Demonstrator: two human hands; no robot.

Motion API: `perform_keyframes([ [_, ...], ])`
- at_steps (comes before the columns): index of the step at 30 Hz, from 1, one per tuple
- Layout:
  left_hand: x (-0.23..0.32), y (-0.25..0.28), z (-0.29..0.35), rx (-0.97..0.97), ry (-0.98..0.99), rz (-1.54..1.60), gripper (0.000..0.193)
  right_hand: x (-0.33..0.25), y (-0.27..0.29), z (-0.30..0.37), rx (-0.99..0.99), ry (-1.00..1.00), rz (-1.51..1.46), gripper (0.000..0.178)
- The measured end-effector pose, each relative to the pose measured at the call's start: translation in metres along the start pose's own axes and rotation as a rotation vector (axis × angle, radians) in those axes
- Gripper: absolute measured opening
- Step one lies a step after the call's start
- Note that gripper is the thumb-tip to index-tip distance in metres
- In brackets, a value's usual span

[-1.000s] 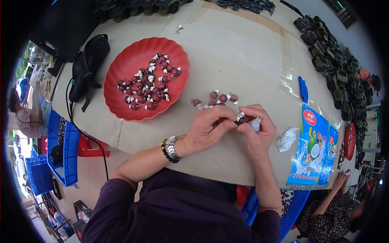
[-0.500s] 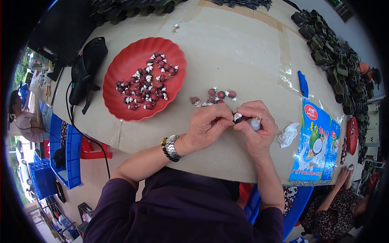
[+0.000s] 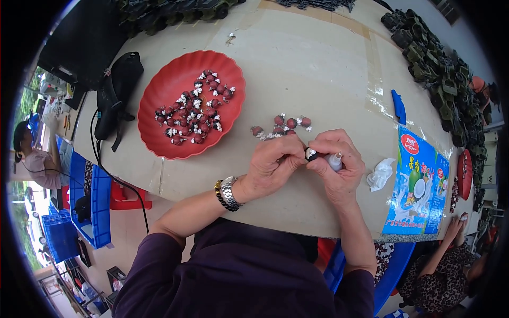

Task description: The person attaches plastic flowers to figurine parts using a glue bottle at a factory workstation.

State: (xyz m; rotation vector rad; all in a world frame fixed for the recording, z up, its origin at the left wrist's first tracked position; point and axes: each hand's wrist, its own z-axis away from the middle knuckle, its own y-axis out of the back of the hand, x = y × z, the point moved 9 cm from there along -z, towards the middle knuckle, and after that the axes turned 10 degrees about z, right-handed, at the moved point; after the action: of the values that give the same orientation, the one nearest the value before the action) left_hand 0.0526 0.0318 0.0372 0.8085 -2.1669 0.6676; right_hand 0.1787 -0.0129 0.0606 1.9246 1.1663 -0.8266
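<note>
While left hand [image 3: 273, 164] pinches small dark bead [image 3: 310, 154] over table's [image 3: 318, 69] near edge, right hand [image 3: 336, 167] grips small white glue bottle [image 3: 334, 161], tip touching bead; red scalloped dish [image 3: 159, 143] of beads well left.

A red scalloped plastic plate [image 3: 159, 100] of small red beads [image 3: 193, 114] lies left of a loose bead cluster [image 3: 281, 126]; the hands [image 3: 307, 161] work just before it.

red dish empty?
No: the red dish holds a heap of small red pieces, up and left of the hands.
</note>
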Motion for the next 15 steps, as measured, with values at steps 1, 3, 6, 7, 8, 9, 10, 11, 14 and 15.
perform_keyframes([
  [1,0.0,0.0,0.0,0.001,-0.007,-0.008,0.015,0.001,0.0,0.0,-0.006,-0.007,-0.008,0.027],
  [3,0.002,-0.001,-0.002,-0.008,-0.011,-0.03,0.014,0.002,0.0,-0.001,-0.011,-0.013,-0.015,0.027],
  [6,0.005,-0.001,-0.004,-0.046,-0.053,-0.093,0.015,0.007,-0.001,-0.001,-0.015,-0.051,-0.078,0.026],
  [7,0.009,-0.004,-0.004,-0.077,-0.094,-0.134,0.017,0.009,-0.001,-0.001,-0.031,-0.08,-0.116,0.027],
  [8,0.008,-0.007,-0.003,-0.077,-0.096,-0.132,0.017,0.01,-0.002,-0.001,-0.048,-0.109,-0.154,0.027],
  [9,0.003,-0.006,0.0,-0.01,-0.042,-0.053,0.018,0.01,-0.002,0.001,-0.047,-0.108,-0.152,0.027],
  [10,-0.003,-0.002,0.001,0.058,0.011,0.025,0.02,0.019,-0.003,0.006,-0.038,-0.188,-0.248,0.029],
  [11,-0.001,0.0,0.0,0.058,0.008,0.025,0.02,0.027,-0.004,0.009,-0.029,-0.269,-0.344,0.03],
  [14,-0.017,-0.004,-0.002,-0.014,0.307,0.241,0.025,0.028,-0.002,0.006,-0.06,-0.284,-0.33,0.03],
  [15,-0.02,-0.006,-0.003,0.002,0.401,0.289,0.027,0.024,-0.002,0.005,-0.058,-0.284,-0.326,0.03],
])
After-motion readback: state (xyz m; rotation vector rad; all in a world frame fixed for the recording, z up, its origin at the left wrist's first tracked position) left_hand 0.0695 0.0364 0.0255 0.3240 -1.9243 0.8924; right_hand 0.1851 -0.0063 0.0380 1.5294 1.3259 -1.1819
